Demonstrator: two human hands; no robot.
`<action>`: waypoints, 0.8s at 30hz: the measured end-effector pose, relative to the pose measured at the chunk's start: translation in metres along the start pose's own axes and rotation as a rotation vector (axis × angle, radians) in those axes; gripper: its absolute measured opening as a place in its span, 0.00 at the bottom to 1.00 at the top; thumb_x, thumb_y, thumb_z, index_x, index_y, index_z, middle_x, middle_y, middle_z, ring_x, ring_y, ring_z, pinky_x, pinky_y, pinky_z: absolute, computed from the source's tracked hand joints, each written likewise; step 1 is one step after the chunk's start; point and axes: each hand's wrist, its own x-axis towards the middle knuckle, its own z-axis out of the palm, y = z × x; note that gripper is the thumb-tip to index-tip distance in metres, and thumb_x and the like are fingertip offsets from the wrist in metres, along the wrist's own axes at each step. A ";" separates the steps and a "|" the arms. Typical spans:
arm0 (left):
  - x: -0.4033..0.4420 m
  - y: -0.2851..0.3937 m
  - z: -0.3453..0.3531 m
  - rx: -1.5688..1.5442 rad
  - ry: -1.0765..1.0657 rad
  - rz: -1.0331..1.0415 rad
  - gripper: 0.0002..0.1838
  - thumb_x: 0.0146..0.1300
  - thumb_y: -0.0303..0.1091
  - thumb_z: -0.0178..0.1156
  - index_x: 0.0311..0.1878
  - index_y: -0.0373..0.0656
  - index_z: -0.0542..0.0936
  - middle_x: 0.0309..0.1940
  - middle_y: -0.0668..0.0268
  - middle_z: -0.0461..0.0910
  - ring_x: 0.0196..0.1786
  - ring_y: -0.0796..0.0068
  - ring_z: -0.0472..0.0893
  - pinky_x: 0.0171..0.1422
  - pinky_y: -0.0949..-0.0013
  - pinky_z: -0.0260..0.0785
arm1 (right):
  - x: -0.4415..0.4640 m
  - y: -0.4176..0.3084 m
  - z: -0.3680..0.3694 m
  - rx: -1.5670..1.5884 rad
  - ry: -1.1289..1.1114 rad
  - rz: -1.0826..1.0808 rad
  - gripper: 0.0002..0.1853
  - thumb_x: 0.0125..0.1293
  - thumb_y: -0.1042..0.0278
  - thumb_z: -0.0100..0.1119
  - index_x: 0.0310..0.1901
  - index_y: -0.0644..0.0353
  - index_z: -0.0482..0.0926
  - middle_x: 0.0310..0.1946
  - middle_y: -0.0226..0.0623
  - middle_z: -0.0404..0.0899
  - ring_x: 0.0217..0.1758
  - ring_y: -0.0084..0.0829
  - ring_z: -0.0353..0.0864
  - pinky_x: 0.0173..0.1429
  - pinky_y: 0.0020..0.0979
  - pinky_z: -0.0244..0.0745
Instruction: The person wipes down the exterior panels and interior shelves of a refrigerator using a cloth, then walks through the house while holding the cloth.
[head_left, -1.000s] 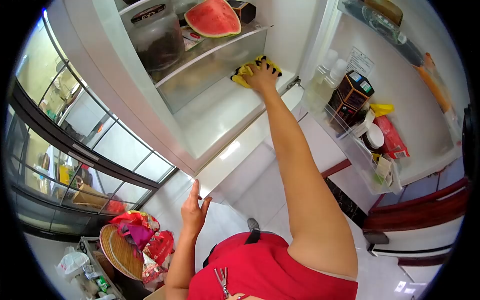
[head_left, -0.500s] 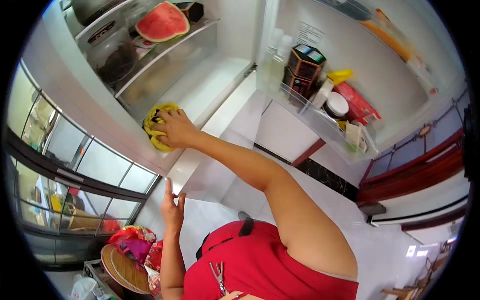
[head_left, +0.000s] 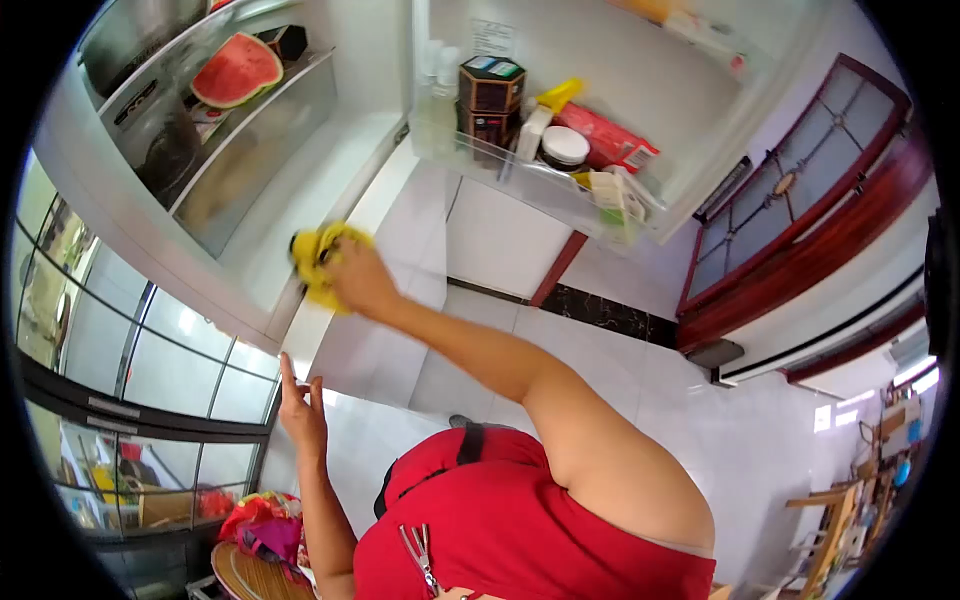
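Observation:
My right hand (head_left: 358, 278) is wrapped round a yellow cloth (head_left: 322, 250) with black patches, over the front edge of the fridge floor (head_left: 268, 238). My left hand (head_left: 303, 408) is beside the fridge's lower front corner, index finger stretched up and thumb apart, holding nothing. A clear drawer front (head_left: 255, 150) stands behind the cloth. On the shelf above lie a cut watermelon piece (head_left: 238, 72) and a dark box (head_left: 284, 42), with a large glass jar (head_left: 150, 140) at the left.
The open fridge door (head_left: 640, 90) carries hexagonal boxes (head_left: 492, 92), a white-lidded jar (head_left: 565, 147) and a red packet (head_left: 606, 138). Glass panes (head_left: 170, 360) stand at the left, above a round woven item (head_left: 258, 574). A red-framed door (head_left: 795, 190) is at the right.
My right hand has moved the cloth from the back of the fridge floor to its front edge. The view has turned right, and my left hand keeps its pose near the corner.

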 end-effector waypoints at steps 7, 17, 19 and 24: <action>-0.004 -0.045 0.007 0.141 -0.047 0.228 0.28 0.65 0.29 0.61 0.67 0.42 0.67 0.38 0.49 0.81 0.37 0.47 0.80 0.38 0.54 0.71 | -0.082 -0.098 -0.008 0.470 -0.098 0.065 0.19 0.61 0.58 0.59 0.53 0.53 0.79 0.54 0.48 0.72 0.59 0.47 0.71 0.60 0.41 0.70; 0.004 -0.025 0.001 0.050 0.014 0.176 0.38 0.63 0.34 0.64 0.75 0.48 0.59 0.44 0.58 0.81 0.36 0.57 0.82 0.41 0.57 0.73 | -0.264 0.073 -0.031 0.366 -0.021 0.711 0.14 0.69 0.59 0.56 0.49 0.59 0.81 0.45 0.37 0.84 0.48 0.32 0.81 0.51 0.33 0.75; -0.006 -0.028 -0.005 0.101 -0.015 0.161 0.38 0.63 0.35 0.64 0.75 0.49 0.59 0.45 0.58 0.81 0.39 0.55 0.82 0.42 0.56 0.73 | -0.313 0.071 -0.075 0.765 0.130 1.055 0.14 0.70 0.62 0.53 0.50 0.59 0.79 0.45 0.36 0.83 0.47 0.32 0.81 0.50 0.34 0.76; 0.004 -0.015 -0.013 0.061 -0.121 0.088 0.37 0.65 0.38 0.63 0.75 0.51 0.59 0.48 0.57 0.81 0.45 0.52 0.81 0.46 0.55 0.73 | -0.366 0.143 -0.155 1.055 0.794 1.351 0.18 0.73 0.57 0.50 0.55 0.62 0.76 0.48 0.42 0.81 0.50 0.37 0.82 0.54 0.38 0.77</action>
